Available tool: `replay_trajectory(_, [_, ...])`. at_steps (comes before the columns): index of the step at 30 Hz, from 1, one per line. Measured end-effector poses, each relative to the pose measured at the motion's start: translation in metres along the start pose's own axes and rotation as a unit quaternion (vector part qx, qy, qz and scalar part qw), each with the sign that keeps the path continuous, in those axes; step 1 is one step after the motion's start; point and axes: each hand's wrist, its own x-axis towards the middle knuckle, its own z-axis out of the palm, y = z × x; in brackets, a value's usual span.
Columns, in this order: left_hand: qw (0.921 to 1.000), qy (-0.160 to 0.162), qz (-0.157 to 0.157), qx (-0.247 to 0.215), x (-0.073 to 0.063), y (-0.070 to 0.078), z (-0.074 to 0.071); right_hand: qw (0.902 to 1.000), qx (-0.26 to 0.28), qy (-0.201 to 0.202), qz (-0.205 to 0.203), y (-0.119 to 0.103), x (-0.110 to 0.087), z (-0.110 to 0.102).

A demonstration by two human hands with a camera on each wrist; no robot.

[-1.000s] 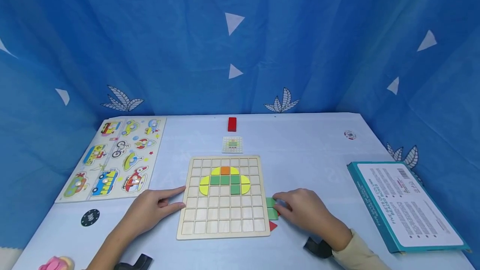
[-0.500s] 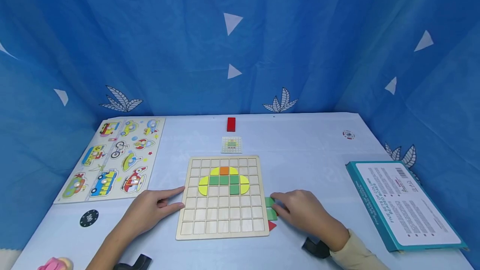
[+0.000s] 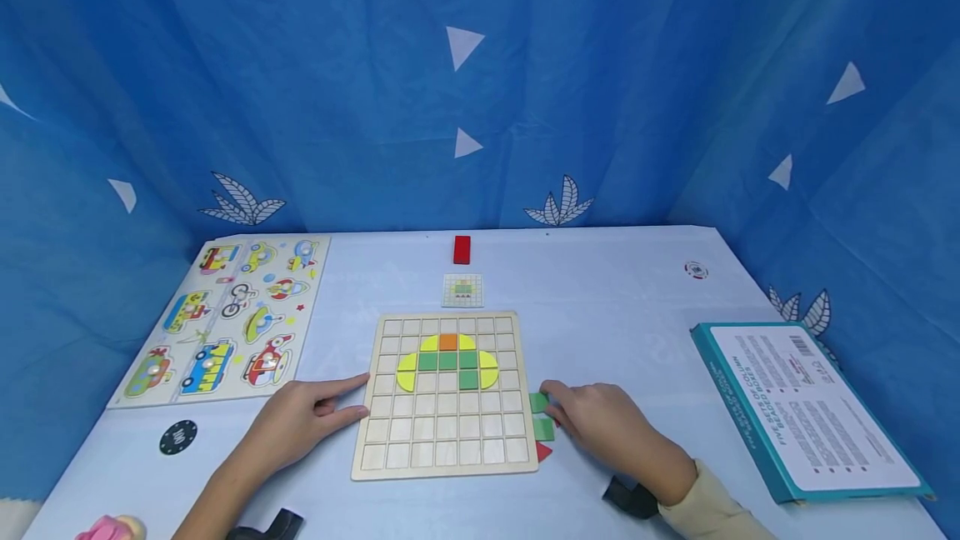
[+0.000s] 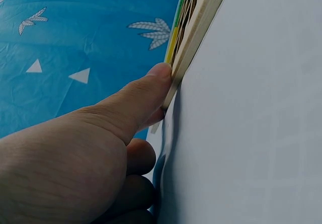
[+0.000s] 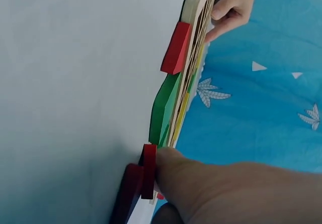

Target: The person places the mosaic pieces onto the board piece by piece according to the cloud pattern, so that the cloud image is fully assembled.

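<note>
A wooden grid board [image 3: 425, 450] lies flat, bearing yellow quarter-rounds [image 3: 407, 372], an orange square [image 3: 447, 342] and several green squares. My left hand [image 3: 292, 419] rests its thumb and forefinger against the board's left edge, other fingers curled under. Beside the right edge, my right hand [image 3: 603, 423] pinches a green square tile [image 3: 537, 402] between thumb and forefinger. A second green tile [image 3: 544, 429] and a red triangle [image 3: 543, 451] lie just below. In the right wrist view another red piece [image 5: 149, 171] stands close by the thumb, which hides most of the pinched tile.
Behind the board lie a small pattern card [image 3: 462, 290] and a red block [image 3: 462, 249]. A vehicle puzzle board [image 3: 247, 273] occupies the left, with a black chip [image 3: 178, 437] near it. At right are a teal-edged box [image 3: 817, 415] and a white chip [image 3: 696, 270].
The upper green tile has slid slightly upward, away from the lower one, as the right thumb and forefinger closed on it. My left hand stays at the board's edge.
</note>
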Motion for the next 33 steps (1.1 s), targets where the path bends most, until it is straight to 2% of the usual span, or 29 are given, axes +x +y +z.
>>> replay_trajectory(8, [1.0,-0.004,-0.001,-0.001,0.0,0.0,0.0,0.9998,0.005,-0.003,0.019,0.006,0.001,-0.008])
replay_trajectory(15, [0.9999,-0.006,0.005,-0.008,0.003,-0.001,0.001,0.9999,-0.008,0.003,0.005,0.005,0.007,-0.015])
replay_trajectory(20, [0.9999,-0.008,-0.002,-0.006,0.001,-0.002,0.002,0.9999,0.002,0.001,-0.013,-0.007,0.023,-0.022])
replay_trajectory(23, [0.9999,-0.007,-0.005,-0.007,0.0,-0.003,0.002,0.9991,0.008,0.017,-0.037,-0.017,0.035,-0.023])
replay_trajectory(27, [0.9999,-0.007,-0.001,-0.009,0.001,-0.004,0.002,0.9976,0.007,0.03,-0.063,-0.03,0.05,-0.017])
replay_trajectory(33, [0.9999,-0.001,0.009,-0.006,0.001,-0.005,0.002,0.9971,0.013,0.029,-0.069,-0.048,0.071,-0.008])
